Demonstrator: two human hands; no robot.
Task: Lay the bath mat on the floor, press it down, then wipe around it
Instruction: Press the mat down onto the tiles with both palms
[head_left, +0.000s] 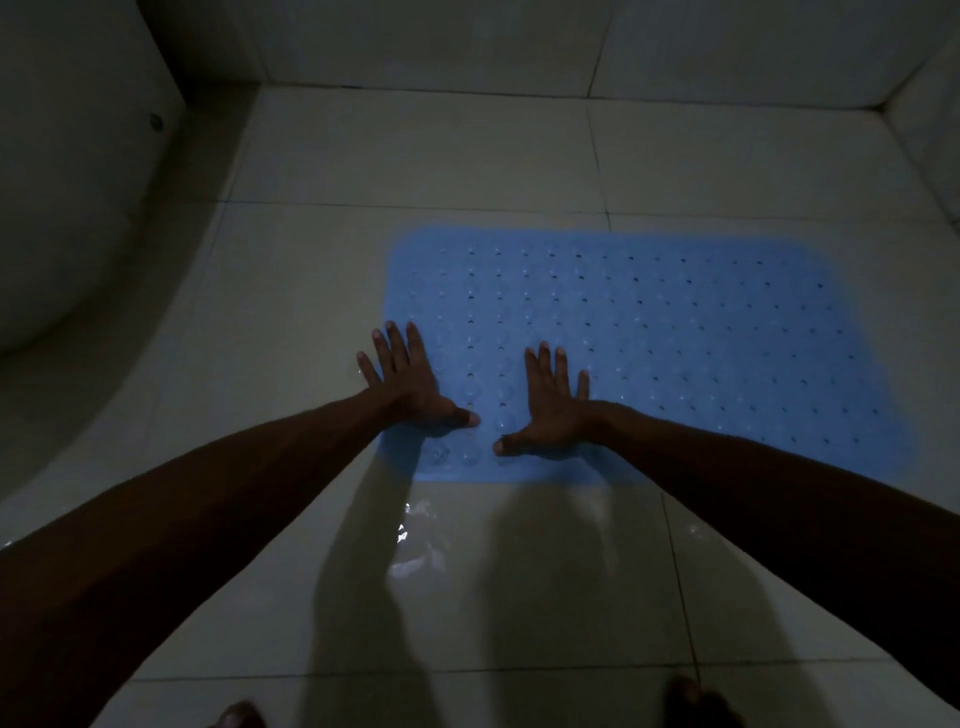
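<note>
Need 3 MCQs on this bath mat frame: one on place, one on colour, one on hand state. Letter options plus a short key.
1. Which part of the bath mat do the hands press?
A. far right end
B. near left part
C. far edge

2. What colour is the bath mat?
A. blue
B. red
C. green

3. How do the left hand and right hand lie?
A. both in fists
B. one lifts a corner
C. both flat, fingers spread

Key:
1 B, both hands sit at its near left part, the left hand's outer fingers over the edge on the floor tiles.
2 A, it shows light blue.
3 C, the palms are down and the fingers straight.
</note>
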